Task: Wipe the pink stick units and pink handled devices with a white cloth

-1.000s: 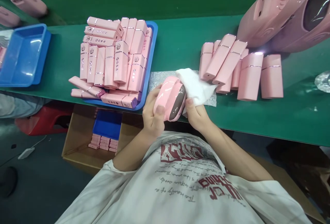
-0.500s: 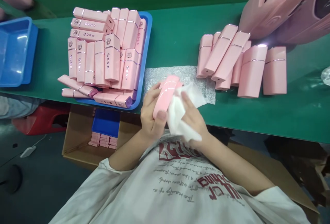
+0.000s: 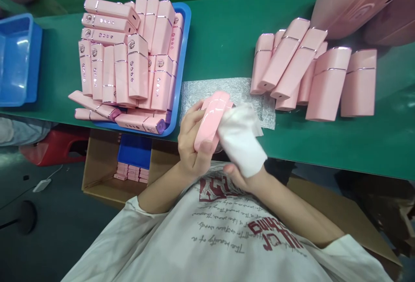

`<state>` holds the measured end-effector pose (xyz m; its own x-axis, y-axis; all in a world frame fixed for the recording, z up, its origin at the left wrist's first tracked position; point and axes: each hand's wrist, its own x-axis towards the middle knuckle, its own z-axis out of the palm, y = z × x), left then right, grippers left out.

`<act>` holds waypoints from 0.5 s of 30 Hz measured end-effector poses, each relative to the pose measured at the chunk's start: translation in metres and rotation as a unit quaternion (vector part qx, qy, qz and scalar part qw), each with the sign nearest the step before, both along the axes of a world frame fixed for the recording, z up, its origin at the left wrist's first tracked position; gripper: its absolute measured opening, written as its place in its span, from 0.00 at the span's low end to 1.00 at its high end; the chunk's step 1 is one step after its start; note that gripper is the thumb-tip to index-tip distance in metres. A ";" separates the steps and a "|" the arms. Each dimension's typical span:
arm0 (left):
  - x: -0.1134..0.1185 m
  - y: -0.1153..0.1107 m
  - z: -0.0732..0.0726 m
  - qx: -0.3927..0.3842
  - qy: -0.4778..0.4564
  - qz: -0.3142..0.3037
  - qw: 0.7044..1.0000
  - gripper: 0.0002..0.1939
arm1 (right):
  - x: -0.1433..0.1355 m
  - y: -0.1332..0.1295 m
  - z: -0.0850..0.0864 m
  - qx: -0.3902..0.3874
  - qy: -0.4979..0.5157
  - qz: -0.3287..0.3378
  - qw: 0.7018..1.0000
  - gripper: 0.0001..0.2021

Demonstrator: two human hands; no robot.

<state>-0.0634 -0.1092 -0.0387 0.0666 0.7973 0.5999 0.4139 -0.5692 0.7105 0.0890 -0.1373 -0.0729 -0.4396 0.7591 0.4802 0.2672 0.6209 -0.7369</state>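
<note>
My left hand [image 3: 191, 143] is closed around a glossy pink casing [image 3: 211, 120] with a curved, rounded outer face, the thumb on its lower end. A white cloth [image 3: 241, 137] is draped over my right hand [image 3: 248, 180], hiding most of its fingers; the thumb shows at the lower left. The cloth lies against the right side of the casing. Both hands are above the table's front edge, just in front of a sheet of bubble wrap [image 3: 197, 94].
A blue tray [image 3: 185, 35] piled with slim pink devices [image 3: 139, 65] stands left. More pink devices [image 3: 327, 85] lie and stand at right, before a large pink machine [image 3: 343, 14]. Another blue bin [image 3: 16, 61] sits far left. Below the table is a cardboard box [image 3: 100, 182].
The white cloth, bunched with fingers showing before, now spreads over my right hand, which has shifted slightly down and right. My left hand still grips the casing. The view has shifted slightly.
</note>
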 end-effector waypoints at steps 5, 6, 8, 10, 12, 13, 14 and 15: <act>0.000 -0.001 0.001 -0.007 0.014 0.013 1.000 0.23 | -0.006 -0.006 -0.006 -0.009 -0.017 -0.017 1.000 0.33; 0.000 -0.002 0.000 -0.012 0.009 0.014 1.000 0.23 | -0.004 -0.002 -0.006 -0.010 -0.012 -0.026 1.000 0.32; 0.001 -0.003 0.000 -0.019 -0.002 0.018 1.000 0.24 | 0.001 0.008 -0.003 -0.019 -0.019 -0.046 0.999 0.32; 0.002 -0.003 -0.001 -0.019 -0.009 0.025 0.999 0.24 | 0.002 0.013 0.000 -0.030 -0.027 -0.052 0.998 0.33; 0.003 -0.003 0.000 -0.012 -0.015 0.029 0.999 0.24 | -0.001 0.011 0.002 -0.037 -0.016 -0.021 0.999 0.37; 0.004 -0.003 0.000 -0.010 -0.017 0.030 0.999 0.24 | -0.004 0.009 0.002 -0.038 -0.011 0.005 0.999 0.40; 0.003 -0.003 0.001 -0.012 -0.020 0.030 0.999 0.24 | -0.007 0.008 0.003 -0.037 -0.010 0.028 0.999 0.42; 0.003 -0.003 0.001 -0.016 -0.023 0.031 0.999 0.25 | -0.010 0.008 0.003 -0.033 -0.013 0.040 0.999 0.42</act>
<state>-0.0607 -0.1123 -0.0380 -0.0113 0.8177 0.5756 0.4146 -0.5199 0.7468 0.0791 -0.1293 -0.0702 -0.5116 0.7510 0.4176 0.2393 0.5913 -0.7702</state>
